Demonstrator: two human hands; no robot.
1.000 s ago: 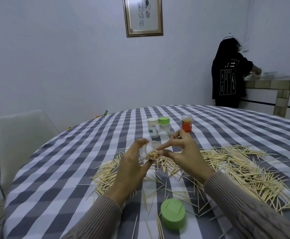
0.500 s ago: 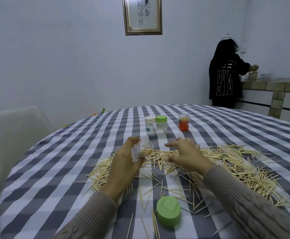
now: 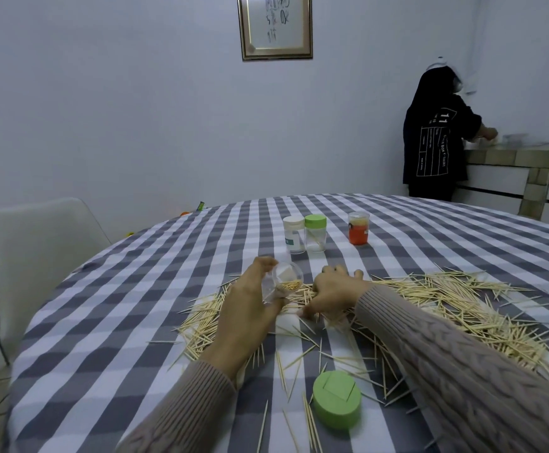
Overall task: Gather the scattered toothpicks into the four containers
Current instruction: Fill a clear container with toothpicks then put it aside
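My left hand (image 3: 247,305) grips a small clear container (image 3: 283,281), tilted on its side, with some toothpicks inside. My right hand (image 3: 333,294) rests palm down on the scattered toothpicks (image 3: 446,302) just right of it, fingers curled into the pile; whether it pinches any is hidden. Toothpicks cover the checked tablecloth from left of my hands across to the right edge. Further back stand a white-lidded jar (image 3: 294,235), a green-lidded jar (image 3: 315,233) and an orange-labelled jar (image 3: 358,228). A loose green lid (image 3: 336,398) lies near me.
The round table (image 3: 135,289) wears a grey and white checked cloth. A white chair (image 3: 34,256) stands at its left. A person in a black top (image 3: 436,138) stands at a counter (image 3: 521,158) at the back right.
Both hands have dropped from above the table down to the pile. My right hand left the container's mouth and now lies on the toothpicks. The left hand still holds the container.
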